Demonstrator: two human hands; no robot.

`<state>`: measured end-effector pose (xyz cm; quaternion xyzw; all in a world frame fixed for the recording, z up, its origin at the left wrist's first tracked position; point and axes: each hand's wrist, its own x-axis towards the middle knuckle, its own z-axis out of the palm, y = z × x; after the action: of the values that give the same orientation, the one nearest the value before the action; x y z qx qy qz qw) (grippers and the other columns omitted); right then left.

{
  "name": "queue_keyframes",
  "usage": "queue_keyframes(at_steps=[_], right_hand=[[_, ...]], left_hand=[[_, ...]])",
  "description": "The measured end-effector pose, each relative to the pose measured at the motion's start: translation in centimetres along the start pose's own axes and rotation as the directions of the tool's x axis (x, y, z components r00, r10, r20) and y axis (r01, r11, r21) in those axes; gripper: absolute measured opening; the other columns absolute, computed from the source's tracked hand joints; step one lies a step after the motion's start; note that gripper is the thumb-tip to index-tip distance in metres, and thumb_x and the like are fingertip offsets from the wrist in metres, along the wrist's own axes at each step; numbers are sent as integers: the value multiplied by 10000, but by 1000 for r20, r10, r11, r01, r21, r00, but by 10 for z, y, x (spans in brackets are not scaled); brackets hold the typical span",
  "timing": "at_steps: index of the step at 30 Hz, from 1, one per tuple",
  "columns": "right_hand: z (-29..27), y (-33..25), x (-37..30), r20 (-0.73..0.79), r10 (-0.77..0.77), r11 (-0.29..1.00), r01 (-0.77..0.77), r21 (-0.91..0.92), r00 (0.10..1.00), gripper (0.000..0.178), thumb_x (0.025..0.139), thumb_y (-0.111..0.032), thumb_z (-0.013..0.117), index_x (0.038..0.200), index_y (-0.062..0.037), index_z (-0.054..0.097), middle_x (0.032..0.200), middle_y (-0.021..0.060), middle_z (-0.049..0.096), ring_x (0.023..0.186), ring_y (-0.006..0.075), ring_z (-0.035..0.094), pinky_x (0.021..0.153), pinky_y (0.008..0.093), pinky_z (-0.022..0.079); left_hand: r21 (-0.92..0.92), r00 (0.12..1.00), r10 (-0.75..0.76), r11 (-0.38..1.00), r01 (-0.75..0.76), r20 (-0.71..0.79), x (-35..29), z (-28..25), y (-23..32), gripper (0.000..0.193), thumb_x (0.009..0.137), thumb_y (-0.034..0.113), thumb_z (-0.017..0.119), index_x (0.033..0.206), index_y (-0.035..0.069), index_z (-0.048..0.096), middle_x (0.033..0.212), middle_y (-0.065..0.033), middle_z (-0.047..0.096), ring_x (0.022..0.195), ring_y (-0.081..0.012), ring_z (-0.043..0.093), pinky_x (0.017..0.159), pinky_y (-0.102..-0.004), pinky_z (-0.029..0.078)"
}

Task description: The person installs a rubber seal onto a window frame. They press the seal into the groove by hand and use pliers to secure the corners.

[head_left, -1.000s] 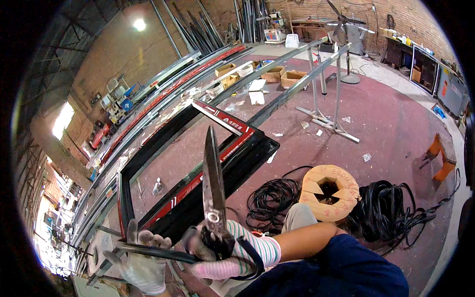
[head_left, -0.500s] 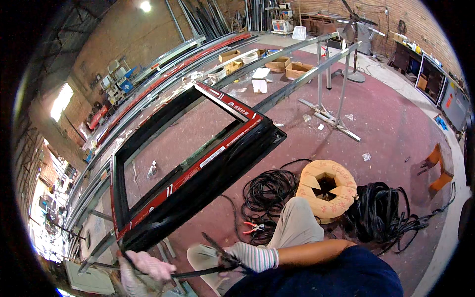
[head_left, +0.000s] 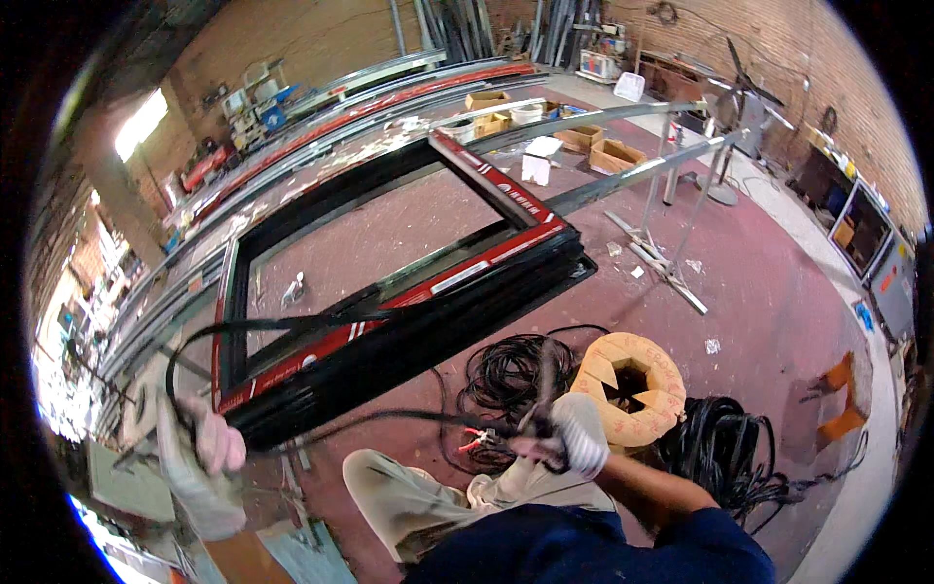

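Note:
My left hand, in a pale pinkish glove, closes round a black rubber strip near the lower left corner of a window frame. One length of the strip loops up from this hand and across the frame's near side. Another length runs right to my right hand, in a whitish glove, closed on the strip above my knees; a blurred end sticks up there. The black frame, with red and white film on its face, lies tilted in front of me on metal rails. Red-handled pliers rest beside my right hand.
A round wood-coloured spool stands on the floor between a black coil and a larger black bundle. An orange-brown stool is at the right. Cardboard boxes and long metal profiles lie farther back.
My hands have moved apart, left hand to the left and up, right hand to the right and up. The strip now stretches between them, and a loop lies over the frame. The view has shifted.

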<state>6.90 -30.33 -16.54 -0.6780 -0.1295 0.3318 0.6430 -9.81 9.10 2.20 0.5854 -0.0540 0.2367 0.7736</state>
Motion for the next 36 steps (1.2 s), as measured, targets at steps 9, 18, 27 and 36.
queue_keyframes(at_steps=[9, 18, 27, 36], right_hand=[[-22, -121, -28, 17, -699, 671, 648, 361, 715, 293, 808, -107, 815, 957, -99, 562, 812, 153, 671, 605, 221, 648, 448, 299, 496], [-4, 19, -1, 29, -319, 924, 318, -211, 947, 144, 848, -122, 782, 857, -49, 657, 713, 13, 630, 677, 89, 589, 607, 276, 477], [-42, 69, 35, -461, -200, 929, 317, 191, 865, 207, 861, -200, 786, 841, -26, 676, 693, 17, 657, 565, 115, 618, 506, 275, 487], [-35, 138, 69, -393, 0, 877, 189, 441, 920, 225, 854, -195, 800, 871, -34, 643, 722, 51, 671, 609, 153, 645, 551, 318, 523]], left_hand=[[158, 982, 98, 985, -72, -162, 15, -43, 10, 370, 1099, 324, 379, 1316, 76, 550, 549, 29, 368, 356, -62, 268, 360, -244, 283], [308, 940, 110, 951, -5, -324, -13, -55, 12, 398, 1094, 367, 380, 1237, 42, 560, 530, 20, 328, 380, -82, 277, 374, -258, 322], [470, 959, 23, 875, 117, -281, -15, -66, -3, 464, 1067, 425, 446, 996, -2, 613, 476, -4, 376, 357, -93, 314, 378, -260, 372], [611, 929, -67, 736, 292, -365, -16, -61, -11, 342, 988, 399, 620, 1019, 60, 591, 539, 9, 428, 404, -82, 401, 421, -244, 376]])
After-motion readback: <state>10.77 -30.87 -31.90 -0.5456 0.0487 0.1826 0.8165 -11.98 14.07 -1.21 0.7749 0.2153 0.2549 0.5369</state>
